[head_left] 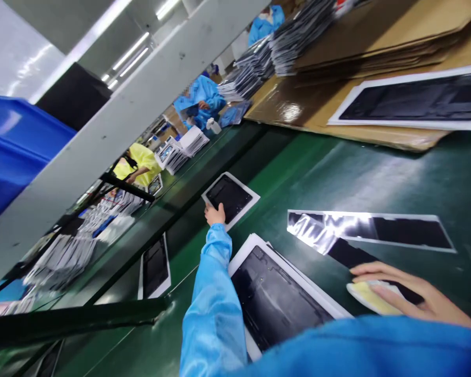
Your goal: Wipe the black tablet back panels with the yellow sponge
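Observation:
My left hand [215, 214] reaches out over the green surface and grips the near left edge of a black panel on a white backing sheet [235, 196], thumb on top. My right hand [419, 296], at the lower right, has its fingers closed around a yellow and white pad [371, 297] and a black strip [351, 253] whose far end is shiny. That far end overlaps a longer strip sheet with black film [412, 230], lying flat. Between my arms lies a larger black panel on white sheets [276, 293], partly hidden by my sleeve.
Flat cardboard [361, 110] at the upper right carries another black panel [416, 97]. A grey metal beam [141, 99] slants across the upper left. Another panel [155, 267] lies beyond a dark rail. Co-workers in blue [211, 99] and yellow [143, 162] are farther off, near stacked sheets [62, 262].

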Motion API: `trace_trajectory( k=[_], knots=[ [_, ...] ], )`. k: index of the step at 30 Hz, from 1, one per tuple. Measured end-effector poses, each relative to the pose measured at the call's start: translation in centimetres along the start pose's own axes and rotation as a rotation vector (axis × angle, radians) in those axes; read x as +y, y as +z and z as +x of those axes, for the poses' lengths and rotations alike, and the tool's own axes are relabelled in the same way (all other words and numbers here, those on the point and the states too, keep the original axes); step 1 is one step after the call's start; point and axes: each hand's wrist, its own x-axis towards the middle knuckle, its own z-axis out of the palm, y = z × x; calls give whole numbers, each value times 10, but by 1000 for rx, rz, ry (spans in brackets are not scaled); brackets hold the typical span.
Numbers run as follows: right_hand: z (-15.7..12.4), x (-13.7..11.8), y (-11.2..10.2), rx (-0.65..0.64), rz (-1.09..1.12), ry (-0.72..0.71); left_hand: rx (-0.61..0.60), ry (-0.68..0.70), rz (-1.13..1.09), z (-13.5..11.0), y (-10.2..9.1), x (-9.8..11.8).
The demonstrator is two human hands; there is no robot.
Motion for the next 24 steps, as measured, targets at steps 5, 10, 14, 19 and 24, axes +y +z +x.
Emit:
trace_trajectory(
  k=[5, 10, 14, 19, 24],
  knots=[
    [29, -49, -50, -333, -24, -95, -254, 415, 35, -74, 12, 26],
    [3, -47, -60, -127, -125, -65, -662, 1212, 344, -185, 29, 39],
    [-45, -9, -58, 82, -279, 11, -746, 1318, 479, -223, 43, 39],
    [-70, 18, -36, 83, -348, -2, -750, 1273, 546, -227, 52, 38],
    [-34, -22, -22, -202, -281, -146, -802, 1152, 461, -238, 49, 45]
  ],
)
